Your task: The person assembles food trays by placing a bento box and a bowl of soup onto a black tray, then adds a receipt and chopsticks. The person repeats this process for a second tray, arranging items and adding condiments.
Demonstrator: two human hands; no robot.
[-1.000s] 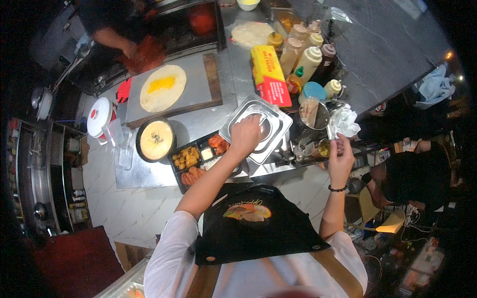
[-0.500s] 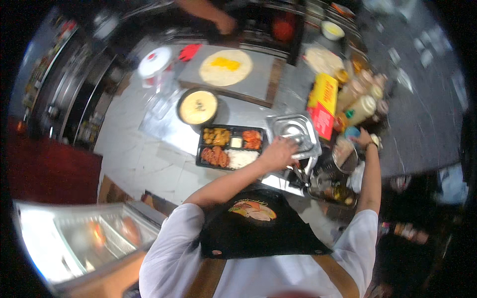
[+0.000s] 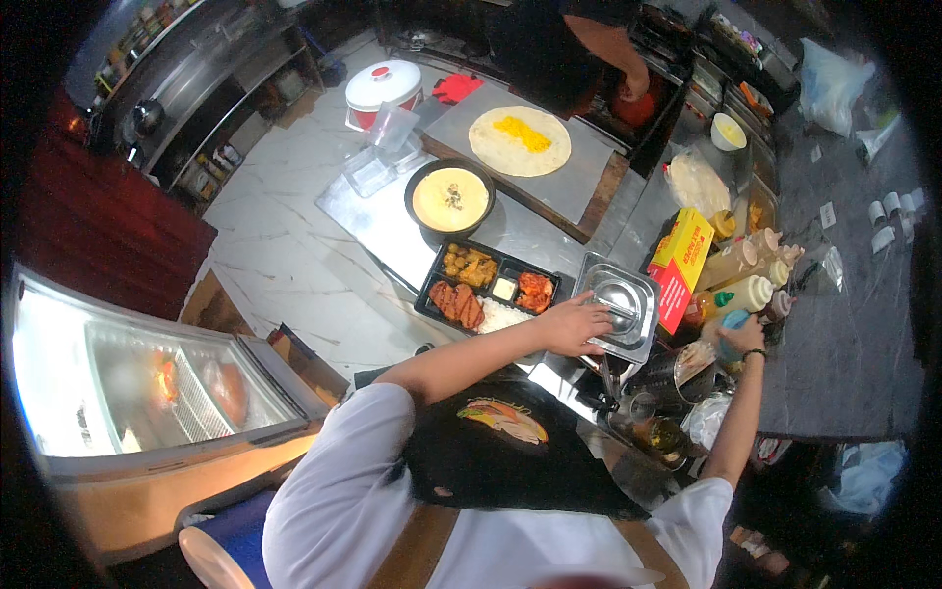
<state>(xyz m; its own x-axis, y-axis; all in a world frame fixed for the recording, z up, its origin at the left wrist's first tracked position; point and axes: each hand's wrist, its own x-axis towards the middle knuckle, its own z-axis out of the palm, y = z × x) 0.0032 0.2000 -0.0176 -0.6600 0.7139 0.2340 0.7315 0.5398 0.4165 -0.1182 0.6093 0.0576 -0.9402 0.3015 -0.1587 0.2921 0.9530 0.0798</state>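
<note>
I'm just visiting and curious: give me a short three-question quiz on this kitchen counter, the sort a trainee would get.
1. True or false: the person's left hand rests on the square steel pan with a domed lid.
2. Which food lies on the flat tortilla on the grey board? A) yellow filling B) red sauce C) green leaves
3. Fill in: the black meal tray lies between the round black bowl of yellow sauce and the ____.

Key:
1. True; the right hand is over by the squeeze bottles.
2. A
3. Steel pan
</note>
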